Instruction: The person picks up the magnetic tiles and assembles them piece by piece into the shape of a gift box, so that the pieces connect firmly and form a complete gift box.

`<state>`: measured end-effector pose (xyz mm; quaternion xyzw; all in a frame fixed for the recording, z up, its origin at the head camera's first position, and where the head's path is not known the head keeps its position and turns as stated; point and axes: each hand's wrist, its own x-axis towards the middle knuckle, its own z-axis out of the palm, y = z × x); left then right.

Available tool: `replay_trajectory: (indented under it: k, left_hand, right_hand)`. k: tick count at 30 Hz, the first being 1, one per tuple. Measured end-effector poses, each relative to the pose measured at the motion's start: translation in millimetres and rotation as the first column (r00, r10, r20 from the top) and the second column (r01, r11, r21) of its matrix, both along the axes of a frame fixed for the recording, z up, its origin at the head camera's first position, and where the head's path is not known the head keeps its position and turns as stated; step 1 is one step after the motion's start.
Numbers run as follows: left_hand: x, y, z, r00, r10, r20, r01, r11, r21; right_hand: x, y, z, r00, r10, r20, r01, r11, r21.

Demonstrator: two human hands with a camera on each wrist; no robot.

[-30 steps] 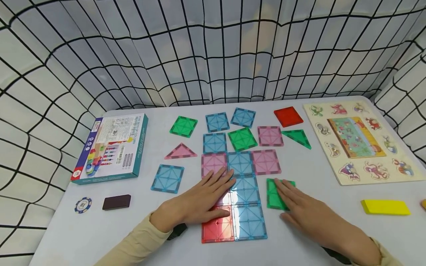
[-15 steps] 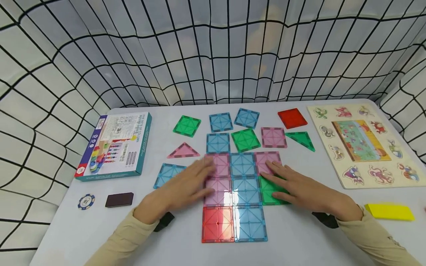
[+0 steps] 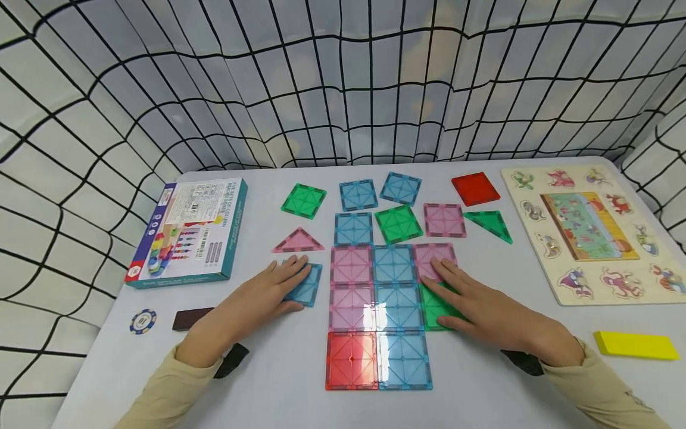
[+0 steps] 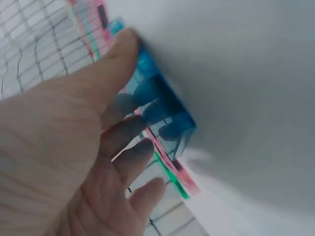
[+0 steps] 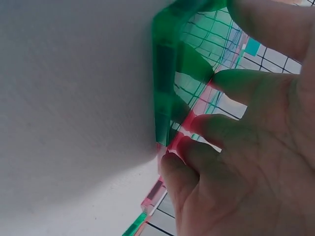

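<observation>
In the head view my left hand [image 3: 257, 304] rests on a blue square magnetic tile [image 3: 311, 286] left of the flat tile arrangement. Its fingers extend over the tile, the thumb at the near edge; the left wrist view shows this tile [image 4: 162, 101] close up. My right hand [image 3: 488, 310] lies with extended fingers over a green square tile [image 3: 433, 307], fingertips reaching a pink tile [image 3: 426, 256]. The green tile abuts the blue column [image 3: 399, 307]. Beside that column stand pink tiles [image 3: 351, 307] and a red tile [image 3: 351, 360]. Fingers partly cover both touched tiles.
Loose green, blue, pink and red [image 3: 475, 189] tiles lie toward the back. A box [image 3: 187, 232] stands left, a picture puzzle board [image 3: 654, 238] right. A poker chip [image 3: 143, 322], a dark brown block [image 3: 189, 319] and a yellow block [image 3: 636, 345] flank the hands. Black netting surrounds the table.
My left hand has left the arrangement for the loose blue tile, which has shifted right. My right hand slid the green tile left against the blue column and then stayed there.
</observation>
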<state>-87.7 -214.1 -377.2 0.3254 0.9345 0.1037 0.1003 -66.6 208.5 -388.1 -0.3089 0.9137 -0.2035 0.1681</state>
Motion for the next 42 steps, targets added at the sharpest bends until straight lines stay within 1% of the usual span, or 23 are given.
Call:
replay_trajectory:
  k: [2,4,5,8,10,12,14,16,19,21,23,26,30,34,37,42]
  left_hand:
    - [-9.1,12,-3.2,0.998,-0.016,-0.068,0.014,1.000,-0.025]
    - [-18.0,22,-3.4,0.994,-0.032,-0.106,0.027,0.998,-0.048]
    - [-22.5,27,-2.1,0.995,-0.030,-0.092,0.026,0.999,-0.047]
    - [-37.2,38,4.7,1.000,-0.013,-0.007,0.013,1.000,-0.021]
    - [-50.4,47,8.4,0.999,-0.007,0.048,0.007,1.000,0.007]
    - [-65.9,58,8.7,0.997,0.002,0.076,-0.002,1.000,0.010]
    - [-81.6,67,5.6,0.997,0.010,0.072,-0.010,1.000,-0.004]
    - [-95.0,75,1.7,0.997,0.047,0.060,-0.045,0.998,-0.036]
    - [-108.1,81,-2.5,0.993,0.113,0.029,-0.111,0.993,-0.045]
    - [-112.3,83,-3.1,0.991,0.136,0.015,-0.135,0.990,-0.025]
    - [-114.4,85,-2.1,0.991,0.134,0.012,-0.134,0.991,0.010]
    - [-117.5,87,0.3,0.994,0.106,0.016,-0.106,0.993,0.043]
    - [-124.2,90,3.9,0.997,0.076,0.014,-0.077,0.996,0.035]
    - [-129.5,91,4.3,0.996,0.076,0.050,-0.078,0.996,0.039]
    - [-131.3,90,3.7,0.993,0.084,0.082,-0.090,0.994,0.068]
    - [-134.4,92,3.1,0.991,0.082,0.110,-0.098,0.985,0.144]
  right_hand:
    - [0.2,0,-0.6,1.000,-0.002,-0.005,0.002,1.000,-0.005]
    - [0.1,1,-1.1,1.000,-0.003,-0.005,0.003,1.000,-0.009]
    - [0.1,1,-1.4,1.000,-0.003,-0.005,0.003,1.000,-0.008]
    - [-0.7,0,-2.0,1.000,0.005,-0.009,-0.005,1.000,-0.003]
    - [-1.1,-1,-1.6,1.000,0.012,-0.016,-0.012,1.000,-0.003]
    - [-1.7,-2,-1.2,1.000,0.017,-0.018,-0.017,1.000,-0.011]
    - [-2.1,-3,-1.0,1.000,0.021,-0.016,-0.021,1.000,-0.019]
    - [-2.4,-4,-1.6,1.000,0.023,-0.008,-0.023,0.999,-0.024]
    - [-2.9,-6,-2.8,0.999,0.031,-0.008,-0.031,0.999,-0.024]
    - [-2.9,-6,-3.3,0.999,0.033,-0.014,-0.034,0.999,-0.020]
    - [-2.4,-6,-3.3,0.999,0.028,-0.017,-0.029,0.999,-0.015]
    - [-1.3,-4,-3.1,1.000,0.019,-0.021,-0.019,1.000,-0.006]
    - [-0.1,-3,-3.1,1.000,0.011,-0.022,-0.011,1.000,-0.009]
    - [0.4,-2,-5.9,1.000,0.009,-0.024,-0.009,1.000,-0.017]
    - [0.6,-2,-7.6,1.000,0.010,-0.028,-0.010,1.000,-0.018]
    - [1.0,0,-7.2,0.999,0.006,-0.035,-0.007,1.000,-0.014]
